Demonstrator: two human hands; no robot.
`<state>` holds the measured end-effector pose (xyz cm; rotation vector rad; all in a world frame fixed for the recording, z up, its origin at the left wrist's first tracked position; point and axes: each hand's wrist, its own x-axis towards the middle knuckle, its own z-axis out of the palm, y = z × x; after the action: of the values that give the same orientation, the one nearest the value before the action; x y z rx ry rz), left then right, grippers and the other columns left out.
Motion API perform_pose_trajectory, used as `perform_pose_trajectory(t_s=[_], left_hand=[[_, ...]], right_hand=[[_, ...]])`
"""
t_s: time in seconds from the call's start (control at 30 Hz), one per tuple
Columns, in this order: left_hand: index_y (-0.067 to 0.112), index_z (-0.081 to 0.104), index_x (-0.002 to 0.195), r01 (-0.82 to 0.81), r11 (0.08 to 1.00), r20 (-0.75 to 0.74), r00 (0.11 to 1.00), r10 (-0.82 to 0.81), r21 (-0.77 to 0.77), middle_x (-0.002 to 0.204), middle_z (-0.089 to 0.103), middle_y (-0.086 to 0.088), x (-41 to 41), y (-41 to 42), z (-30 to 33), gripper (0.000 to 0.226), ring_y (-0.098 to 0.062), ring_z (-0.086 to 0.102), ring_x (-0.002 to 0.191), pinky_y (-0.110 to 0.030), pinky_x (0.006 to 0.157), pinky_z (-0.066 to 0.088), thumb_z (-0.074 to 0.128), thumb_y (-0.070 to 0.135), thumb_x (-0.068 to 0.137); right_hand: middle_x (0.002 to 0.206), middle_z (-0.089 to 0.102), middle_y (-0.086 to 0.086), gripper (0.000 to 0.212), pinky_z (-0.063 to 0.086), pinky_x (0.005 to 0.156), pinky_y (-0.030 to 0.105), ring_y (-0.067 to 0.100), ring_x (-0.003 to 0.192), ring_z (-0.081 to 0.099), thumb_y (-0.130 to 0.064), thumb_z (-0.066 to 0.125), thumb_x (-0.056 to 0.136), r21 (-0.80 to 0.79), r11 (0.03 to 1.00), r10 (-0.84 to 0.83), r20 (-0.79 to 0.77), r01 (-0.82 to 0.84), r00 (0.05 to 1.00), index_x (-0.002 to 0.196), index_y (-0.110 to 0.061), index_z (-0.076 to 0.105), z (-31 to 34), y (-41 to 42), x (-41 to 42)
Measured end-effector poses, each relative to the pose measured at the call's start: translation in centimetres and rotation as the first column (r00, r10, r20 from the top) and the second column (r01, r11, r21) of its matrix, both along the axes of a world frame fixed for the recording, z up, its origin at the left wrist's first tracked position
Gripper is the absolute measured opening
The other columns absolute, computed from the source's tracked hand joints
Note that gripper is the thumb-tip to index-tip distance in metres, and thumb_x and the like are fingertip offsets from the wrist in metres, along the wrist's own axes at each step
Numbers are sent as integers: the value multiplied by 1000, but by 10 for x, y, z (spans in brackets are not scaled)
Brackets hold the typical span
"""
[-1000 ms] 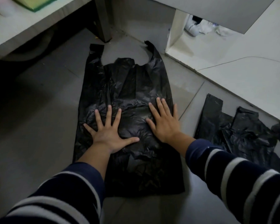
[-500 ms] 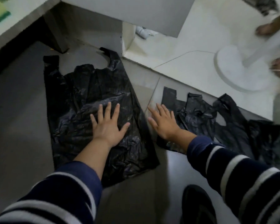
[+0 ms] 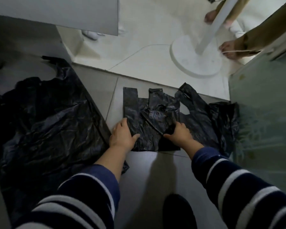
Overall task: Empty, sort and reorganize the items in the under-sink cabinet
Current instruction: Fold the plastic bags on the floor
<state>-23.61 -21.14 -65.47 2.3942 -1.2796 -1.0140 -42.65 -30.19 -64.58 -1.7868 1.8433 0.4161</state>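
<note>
Left hand [image 3: 122, 135] and right hand [image 3: 178, 132] each pinch the small black bag [image 3: 149, 123] on the floor; risk: thin film slips or drags the bag underneath [image 3: 205, 123]

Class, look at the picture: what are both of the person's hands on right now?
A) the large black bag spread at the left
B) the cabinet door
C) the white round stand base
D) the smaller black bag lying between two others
D: the left hand and the right hand grip the edges of the smaller black bag; the large black bag lies untouched at the left.
</note>
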Motion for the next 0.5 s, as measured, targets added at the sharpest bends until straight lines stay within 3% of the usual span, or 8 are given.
perform_pose_trajectory(t_s=[0.07,0.17,0.23,0.33,0.4,0.5], left_hand=[[17,23,146,-33,998,-27,999,32,-45,142,39,-11,-10,0,-12,79,-29,42,128,-41,103,41,71,26,84],[22,39,138,-47,983,-11,999,46,-177,130,50,-11,-10,7,-23,56,-27,50,115,-38,90,46,60,6,89],[23,51,124,-29,961,50,998,45,-276,115,57,-8,-8,8,-24,37,-25,52,107,-38,82,48,53,5,91],[22,64,101,-4,898,152,985,79,-440,94,50,-2,-4,-3,-15,20,-22,52,91,-36,84,43,52,8,92],[18,66,93,-46,845,78,992,103,-533,91,41,1,2,-14,-1,21,-17,47,76,-28,72,41,50,5,94],[14,64,111,-84,811,3,994,105,-579,110,42,-6,13,-31,27,25,-15,47,81,-17,71,34,44,7,98]], right_hand=[[136,46,14,70,44,100,44,34,124,47,-35,74,79,-45,997,-53,46,55,998,135,-11,40,-19,0,-3],[108,66,9,22,53,84,38,28,101,62,-27,69,85,-128,988,-66,174,89,983,103,-17,62,-25,-1,-4],[95,68,4,8,52,78,32,22,91,63,-27,66,87,-216,969,-50,299,118,953,91,-19,65,-18,-5,-3],[90,65,-1,9,46,76,26,13,85,58,-21,61,92,-255,922,-87,596,291,799,96,-15,66,2,-17,2],[85,62,-3,7,45,70,20,11,82,56,-19,56,94,-258,886,-98,709,386,699,92,-17,62,17,-25,7],[80,54,-6,7,41,60,9,10,78,53,-18,51,96,-149,869,-132,849,472,511,90,-18,54,44,-40,15]])
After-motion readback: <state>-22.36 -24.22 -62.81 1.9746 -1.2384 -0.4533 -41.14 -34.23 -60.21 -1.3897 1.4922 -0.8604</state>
